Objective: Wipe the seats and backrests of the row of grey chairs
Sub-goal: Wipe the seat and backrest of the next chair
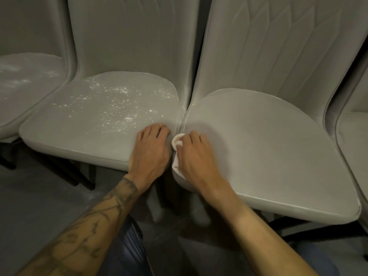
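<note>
A row of grey chairs fills the view. The middle chair's seat (95, 120) is speckled with white powder. To its right, the neighbouring seat (268, 148) looks clean, with a ribbed backrest (278, 46) behind it. My left hand (150, 150) rests flat on the right front edge of the powdered seat. My right hand (196, 156) holds a small white cloth (176, 144) against the left edge of the clean seat, by the gap between the two chairs.
A third seat (25, 80) at far left also carries white powder. Part of a fourth chair (356, 140) shows at the right edge. Dark chair legs (79, 176) and a grey floor (39, 196) lie below the seats.
</note>
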